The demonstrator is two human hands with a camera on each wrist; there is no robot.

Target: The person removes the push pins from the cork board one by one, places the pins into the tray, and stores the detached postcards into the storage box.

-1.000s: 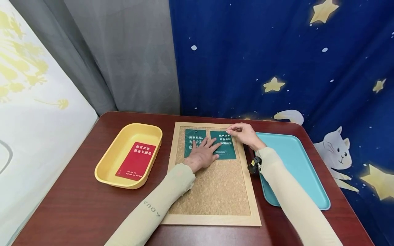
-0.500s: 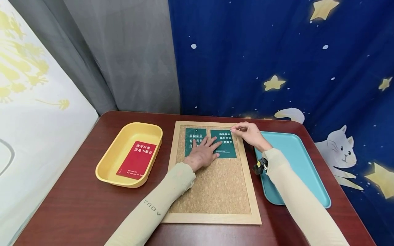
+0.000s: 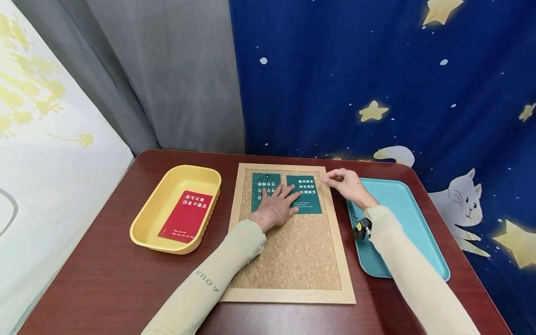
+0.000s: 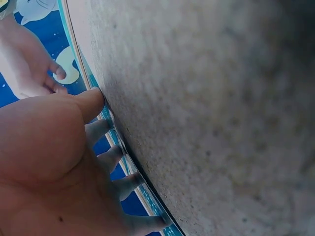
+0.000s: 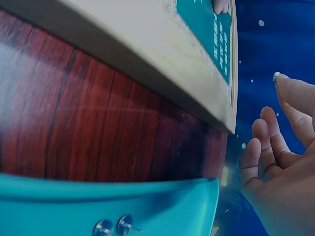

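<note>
My left hand (image 3: 274, 209) lies with spread fingers across two dark green cards on a wood-framed corkboard (image 3: 297, 260). Its fingers cover part of the left card (image 3: 258, 180), which has a small round pin (image 3: 267, 176) near its top edge. The right card (image 3: 307, 197) lies beside it, printed with white characters. My right hand (image 3: 349, 186) hovers by the board's upper right frame, just off that card. Between its thumb and index finger it pinches a tiny pale thing, apparently a thumbtack (image 5: 276, 75); the other fingers are loosely bent in the right wrist view.
A yellow basket (image 3: 144, 214) at the left holds a red card (image 3: 186, 216). At the right, partly under my right forearm, is a blue tray (image 3: 402, 209); two silver thumbtacks (image 5: 125, 223) lie in it. Curtains hang behind the brown table (image 3: 104, 279).
My right hand has moved right, from the right card's upper corner to beyond the frame's edge. The left hand stays flat on the cards.
</note>
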